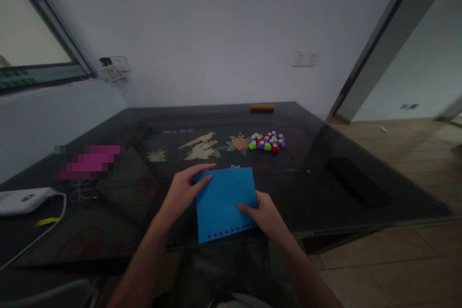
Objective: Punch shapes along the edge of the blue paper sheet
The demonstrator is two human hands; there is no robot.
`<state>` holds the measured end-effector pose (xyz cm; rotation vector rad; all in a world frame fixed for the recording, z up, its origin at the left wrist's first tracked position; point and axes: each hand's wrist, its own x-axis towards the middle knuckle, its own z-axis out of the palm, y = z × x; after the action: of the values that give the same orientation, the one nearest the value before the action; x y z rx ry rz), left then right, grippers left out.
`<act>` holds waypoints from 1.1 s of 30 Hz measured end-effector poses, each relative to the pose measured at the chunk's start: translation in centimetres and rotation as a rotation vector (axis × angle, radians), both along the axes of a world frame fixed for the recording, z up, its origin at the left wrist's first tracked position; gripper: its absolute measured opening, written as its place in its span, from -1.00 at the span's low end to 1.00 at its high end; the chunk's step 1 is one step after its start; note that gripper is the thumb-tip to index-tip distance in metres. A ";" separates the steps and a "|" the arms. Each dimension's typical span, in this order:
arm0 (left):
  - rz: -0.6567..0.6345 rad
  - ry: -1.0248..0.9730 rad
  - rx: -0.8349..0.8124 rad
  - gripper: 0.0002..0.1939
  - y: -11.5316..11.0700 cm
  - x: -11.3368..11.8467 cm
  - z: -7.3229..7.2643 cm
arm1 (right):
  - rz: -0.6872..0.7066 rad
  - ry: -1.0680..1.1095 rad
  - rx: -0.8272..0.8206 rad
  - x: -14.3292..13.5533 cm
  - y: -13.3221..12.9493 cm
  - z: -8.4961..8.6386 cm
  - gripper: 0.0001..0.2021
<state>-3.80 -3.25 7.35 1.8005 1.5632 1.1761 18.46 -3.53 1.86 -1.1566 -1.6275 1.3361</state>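
A blue sheet (224,197) with a row of small holes along its near edge is held over the front part of the dark table. My left hand (186,187) grips its far left corner, thumb on top and fingers behind. At its right edge, my right hand (265,211) has the thumb on the blue surface, with the other fingers mostly hidden beneath. A small patch of a patterned thing (235,167) peeks out past the sheet's far edge; what it is cannot be made out.
Several small green, red and purple toys with eyes (267,142) cluster beyond the sheet. A black case (357,182) lies right, a brown block (262,107) at the back. Left are a blurred pink thing (92,160), a white device (27,200) and its cable (64,207).
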 end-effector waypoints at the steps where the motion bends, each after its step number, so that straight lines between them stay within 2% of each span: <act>1: -0.023 0.032 0.004 -0.71 0.2 -0.2 0.1 | 0.014 0.017 -0.009 0.0 0.0 0.0 -0.67; 9: -0.068 0.008 0.012 -0.71 0.7 -0.4 -0.8 | 0.034 0.098 -0.056 0.3 0.0 0.4 -0.57; 19: -0.049 -0.093 -0.055 -0.71 1.2 -0.2 -0.8 | 0.000 0.140 -0.052 0.3 0.0 0.1 -0.48; 27: -0.083 -0.064 -0.073 -0.72 1.4 -0.3 -0.8 | 0.017 0.180 -0.118 0.2 0.0 0.5 -0.43; 30: -0.082 -0.078 -0.115 -0.70 2.4 -1.5 -0.3 | 0.038 0.250 -0.191 -0.1 0.0 0.3 -0.39; 33: -0.023 -0.100 -0.136 -0.65 4.6 -4.2 0.0 | 0.067 0.320 -0.232 -0.1 0.2 -0.1 -0.39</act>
<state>-7.98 1.35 7.36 1.6431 1.5230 1.1039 18.32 -3.34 1.80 -0.9626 -1.3161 1.6922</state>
